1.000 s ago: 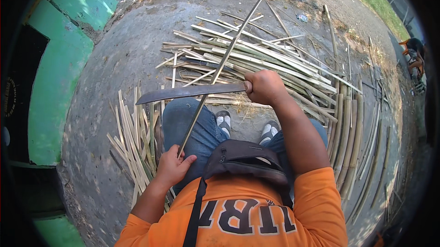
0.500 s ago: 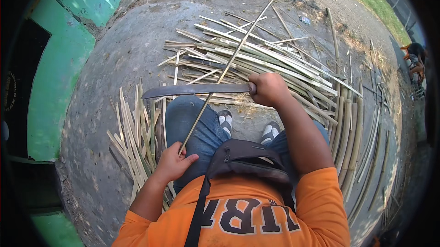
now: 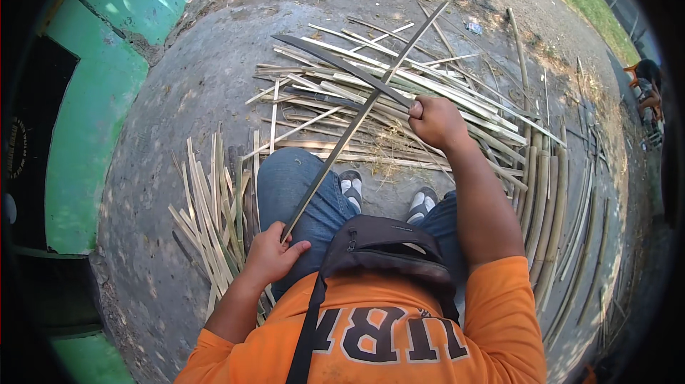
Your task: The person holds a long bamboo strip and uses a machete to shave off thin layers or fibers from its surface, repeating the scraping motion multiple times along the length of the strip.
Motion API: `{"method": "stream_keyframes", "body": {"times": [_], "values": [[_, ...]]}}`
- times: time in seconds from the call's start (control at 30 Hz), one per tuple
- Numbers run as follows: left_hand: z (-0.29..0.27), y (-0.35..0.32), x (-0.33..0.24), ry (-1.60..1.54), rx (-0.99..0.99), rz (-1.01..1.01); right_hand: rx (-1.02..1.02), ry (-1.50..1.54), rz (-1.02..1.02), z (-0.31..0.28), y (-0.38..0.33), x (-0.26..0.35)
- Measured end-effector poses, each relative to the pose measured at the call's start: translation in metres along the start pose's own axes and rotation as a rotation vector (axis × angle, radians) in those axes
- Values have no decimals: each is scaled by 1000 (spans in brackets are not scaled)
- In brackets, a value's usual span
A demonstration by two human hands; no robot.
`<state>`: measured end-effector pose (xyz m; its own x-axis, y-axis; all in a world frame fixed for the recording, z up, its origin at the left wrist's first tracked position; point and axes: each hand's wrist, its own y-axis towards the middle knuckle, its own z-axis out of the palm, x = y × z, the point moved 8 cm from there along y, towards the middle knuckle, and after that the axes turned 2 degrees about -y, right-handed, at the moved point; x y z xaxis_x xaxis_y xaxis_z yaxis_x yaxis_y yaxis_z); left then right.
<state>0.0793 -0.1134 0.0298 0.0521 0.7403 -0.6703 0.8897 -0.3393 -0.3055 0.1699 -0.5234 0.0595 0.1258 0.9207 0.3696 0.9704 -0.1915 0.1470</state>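
Note:
My left hand [image 3: 275,252] is closed around the near end of a long bamboo strip [image 3: 330,164], beside my left knee. From there the strip slants up and away to the right, over the pile of split bamboo. My right hand [image 3: 437,122] grips the handle of a machete [image 3: 342,63], whose dark blade points to the far left. The blade crosses the strip well beyond its middle and seems to touch it there. Most of the handle is hidden in my fist.
Split bamboo strips [image 3: 428,102] lie heaped in front of my feet. More strips [image 3: 207,213] lie at my left, and bamboo poles [image 3: 546,206] at my right. A green wall [image 3: 93,134] stands on the left. A person [image 3: 648,88] sits at the far right.
My right hand has moved the machete away along the strip, and its blade now tilts up to the left. The strip has rolled, showing a broader face. My left hand has barely moved.

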Motion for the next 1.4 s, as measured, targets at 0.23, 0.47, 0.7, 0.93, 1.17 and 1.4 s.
{"method": "stream_keyframes", "body": {"times": [0.23, 0.47, 0.7, 0.93, 1.17, 1.4], "values": [[-1, -1, 2, -41, 18, -16, 146, -97, -406, 19, -36, 86], [3, 0, 14, -141, 9, -87, 74, 39, 29, 20, 7, 5], [3, 3, 12, -145, 49, -41, -100, 218, 134, -8, 1, -20], [0, -1, 6, -66, 8, -74, 108, 10, -195, 3, -20, 64], [-1, -4, 0, -9, -47, 31, 176, -32, -208, 20, -11, 51], [1, -3, 10, -52, -44, 28, 54, 36, -38, 16, -2, 19]]}}
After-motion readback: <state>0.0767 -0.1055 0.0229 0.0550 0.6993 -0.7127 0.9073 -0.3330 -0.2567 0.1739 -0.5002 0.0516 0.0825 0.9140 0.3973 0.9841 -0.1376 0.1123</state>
